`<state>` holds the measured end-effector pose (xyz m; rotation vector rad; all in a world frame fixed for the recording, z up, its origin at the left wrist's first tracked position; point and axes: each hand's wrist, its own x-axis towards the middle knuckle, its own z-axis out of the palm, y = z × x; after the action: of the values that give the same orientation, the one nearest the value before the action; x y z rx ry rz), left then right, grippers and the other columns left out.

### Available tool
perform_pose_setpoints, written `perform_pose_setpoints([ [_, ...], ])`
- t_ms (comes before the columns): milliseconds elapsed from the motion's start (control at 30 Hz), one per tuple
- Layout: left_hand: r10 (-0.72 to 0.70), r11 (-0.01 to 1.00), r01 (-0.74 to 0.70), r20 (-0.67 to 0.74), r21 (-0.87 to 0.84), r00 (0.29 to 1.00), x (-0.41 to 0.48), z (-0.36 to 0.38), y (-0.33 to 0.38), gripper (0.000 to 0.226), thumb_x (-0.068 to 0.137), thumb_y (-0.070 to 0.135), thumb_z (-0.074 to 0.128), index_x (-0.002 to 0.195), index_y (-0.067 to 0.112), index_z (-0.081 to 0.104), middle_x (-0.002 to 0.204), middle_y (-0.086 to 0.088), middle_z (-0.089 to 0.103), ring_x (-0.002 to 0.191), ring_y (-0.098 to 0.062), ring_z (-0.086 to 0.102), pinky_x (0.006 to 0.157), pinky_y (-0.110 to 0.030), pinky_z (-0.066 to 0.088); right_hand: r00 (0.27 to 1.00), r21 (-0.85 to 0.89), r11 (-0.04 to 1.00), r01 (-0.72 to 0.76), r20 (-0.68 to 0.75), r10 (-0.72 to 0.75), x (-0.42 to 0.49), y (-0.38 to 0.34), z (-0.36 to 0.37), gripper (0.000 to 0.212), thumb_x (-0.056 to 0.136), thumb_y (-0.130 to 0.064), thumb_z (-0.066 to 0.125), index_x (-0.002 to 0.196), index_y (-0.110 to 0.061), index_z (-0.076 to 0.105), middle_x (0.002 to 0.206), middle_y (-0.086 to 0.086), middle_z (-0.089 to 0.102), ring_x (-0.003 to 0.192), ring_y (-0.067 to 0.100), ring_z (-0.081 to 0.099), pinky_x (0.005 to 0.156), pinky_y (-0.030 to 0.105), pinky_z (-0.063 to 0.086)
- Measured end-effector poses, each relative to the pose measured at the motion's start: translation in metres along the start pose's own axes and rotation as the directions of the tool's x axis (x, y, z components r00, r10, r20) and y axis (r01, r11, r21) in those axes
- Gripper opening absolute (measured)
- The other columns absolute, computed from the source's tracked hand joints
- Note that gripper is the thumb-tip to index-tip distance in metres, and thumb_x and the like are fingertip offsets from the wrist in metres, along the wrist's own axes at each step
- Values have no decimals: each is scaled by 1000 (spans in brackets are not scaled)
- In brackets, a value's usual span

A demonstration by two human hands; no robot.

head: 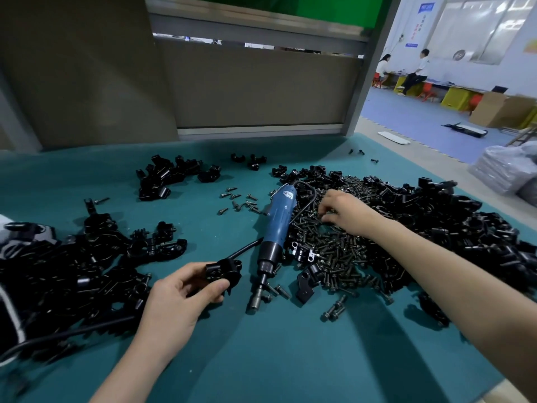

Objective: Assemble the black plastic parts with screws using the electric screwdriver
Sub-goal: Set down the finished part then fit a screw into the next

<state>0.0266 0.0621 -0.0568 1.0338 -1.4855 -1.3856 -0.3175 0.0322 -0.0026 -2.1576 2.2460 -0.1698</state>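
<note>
One glossy black plastic part [225,271] sits clamped in the left grip [180,298]; right grip [344,210] curls among screws [328,251], hold unclear.

Bare mat [290,359] lies open at six o'clock. The screwdriver [276,228] bars the centre, with a screw heap [334,251] at three and a parts pile [72,280] at nine.

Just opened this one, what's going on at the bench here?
A person's left hand grips a black plastic part over the teal table. The right hand is down in the pile of screws with its fingers curled; whether it has pinched one cannot be told. The blue electric screwdriver lies unheld on the table between the hands.
</note>
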Motion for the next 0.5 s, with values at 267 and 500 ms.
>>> perform_pose_setpoints([
  [267, -14, 1000, 15, -21, 7, 1000, 0, 1, 0, 22, 76, 8, 77, 83, 29, 75, 79, 0, 75, 64, -13, 70, 61, -16, 54, 993, 551, 827, 114, -32, -116, -54, -99, -45, 13, 87, -8, 68, 85, -21, 63, 78, -7, 70, 68, 1, 70, 65, 12, 53],
  [500, -2, 999, 1, -28, -34, 1000, 0, 4, 2, 24, 77, -5, 73, 88, 16, 72, 73, 1, 74, 60, -9, 66, 61, -14, 50, 949, 300, 910, 287, 43, -313, -50, -153, -41, 9, 87, -14, 69, 95, -16, 73, 91, -8, 61, 83, 9, 60, 82, 20, 47],
])
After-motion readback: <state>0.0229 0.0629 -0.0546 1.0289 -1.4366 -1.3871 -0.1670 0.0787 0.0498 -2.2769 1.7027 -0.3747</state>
